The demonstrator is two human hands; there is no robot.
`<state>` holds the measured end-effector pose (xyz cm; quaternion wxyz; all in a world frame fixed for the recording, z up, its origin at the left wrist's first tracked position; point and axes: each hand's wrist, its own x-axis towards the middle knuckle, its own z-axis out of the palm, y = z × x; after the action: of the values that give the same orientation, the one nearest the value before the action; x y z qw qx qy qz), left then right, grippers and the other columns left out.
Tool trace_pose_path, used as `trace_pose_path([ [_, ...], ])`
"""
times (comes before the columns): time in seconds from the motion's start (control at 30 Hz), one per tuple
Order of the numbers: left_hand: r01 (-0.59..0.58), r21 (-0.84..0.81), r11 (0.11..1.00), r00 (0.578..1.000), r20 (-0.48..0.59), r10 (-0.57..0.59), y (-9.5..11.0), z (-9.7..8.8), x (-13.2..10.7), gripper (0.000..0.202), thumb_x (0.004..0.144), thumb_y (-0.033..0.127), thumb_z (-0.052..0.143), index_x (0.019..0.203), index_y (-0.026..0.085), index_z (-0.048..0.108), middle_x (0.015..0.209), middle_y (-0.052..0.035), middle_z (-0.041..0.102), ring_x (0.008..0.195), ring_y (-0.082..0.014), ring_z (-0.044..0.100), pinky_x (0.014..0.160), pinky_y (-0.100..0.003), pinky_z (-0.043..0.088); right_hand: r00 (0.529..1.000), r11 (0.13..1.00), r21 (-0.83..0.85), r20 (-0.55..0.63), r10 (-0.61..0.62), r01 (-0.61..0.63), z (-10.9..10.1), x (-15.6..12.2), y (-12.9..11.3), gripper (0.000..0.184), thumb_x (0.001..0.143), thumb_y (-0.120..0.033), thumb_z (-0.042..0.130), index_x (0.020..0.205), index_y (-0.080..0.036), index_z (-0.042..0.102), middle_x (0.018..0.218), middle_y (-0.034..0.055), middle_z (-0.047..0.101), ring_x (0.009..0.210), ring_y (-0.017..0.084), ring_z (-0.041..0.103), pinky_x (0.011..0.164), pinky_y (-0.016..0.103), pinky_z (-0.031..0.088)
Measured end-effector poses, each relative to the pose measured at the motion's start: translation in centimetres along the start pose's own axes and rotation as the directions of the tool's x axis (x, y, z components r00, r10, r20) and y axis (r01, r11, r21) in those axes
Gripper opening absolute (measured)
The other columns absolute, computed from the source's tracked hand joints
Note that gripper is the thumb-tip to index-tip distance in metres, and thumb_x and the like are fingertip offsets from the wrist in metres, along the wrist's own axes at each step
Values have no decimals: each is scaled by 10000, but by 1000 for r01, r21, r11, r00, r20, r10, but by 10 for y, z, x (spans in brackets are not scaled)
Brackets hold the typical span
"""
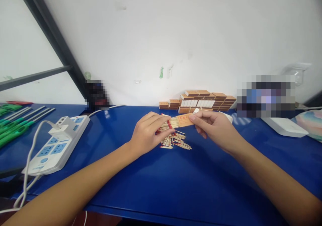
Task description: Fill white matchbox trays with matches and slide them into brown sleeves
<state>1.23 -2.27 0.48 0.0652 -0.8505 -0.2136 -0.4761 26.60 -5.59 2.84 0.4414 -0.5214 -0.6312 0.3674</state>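
My left hand (148, 132) is closed around a bundle of red-tipped matches (164, 127), thumb below and fingers above. Their bare ends point right and meet the near end of an orange matchbox (184, 120) with dark printing. Between thumb and fingers, my right hand (211, 127) grips the far end of this matchbox. Whether the match ends sit inside the box or only touch it, I cannot tell. Loose matches (179, 142) lie in a small heap on the blue table just under my hands.
Against the wall stands a stack of matchboxes (218, 98), with two small piles (164, 105) to its left. A white power strip (56, 148) with cables lies at left, near green-handled tools (15, 132). A white flat box (286, 127) sits at right on the blue table (156, 185).
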Motion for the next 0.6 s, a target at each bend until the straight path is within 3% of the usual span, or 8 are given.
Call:
trace_pose_path([
  [0.2,58,-11,998,998,-35,-58,3,-1,3,353,908,327,769,1223,193,683,1085,-66,778,940,-199,699,846,-395,601,999,999,2,22,-44,44,-2,2,-4,477,863,-664,687,755,-207,605,616,-19,565,486,96,481,460,242,381],
  [0.6,39,30,999,999,-27,-38,3,-2,2,322,926,309,749,1216,187,680,1105,-67,774,950,-202,696,849,-395,593,999,1000,4,44,-22,22,-4,4,0,503,854,-692,678,785,-200,599,629,-14,579,487,95,479,474,244,381],
])
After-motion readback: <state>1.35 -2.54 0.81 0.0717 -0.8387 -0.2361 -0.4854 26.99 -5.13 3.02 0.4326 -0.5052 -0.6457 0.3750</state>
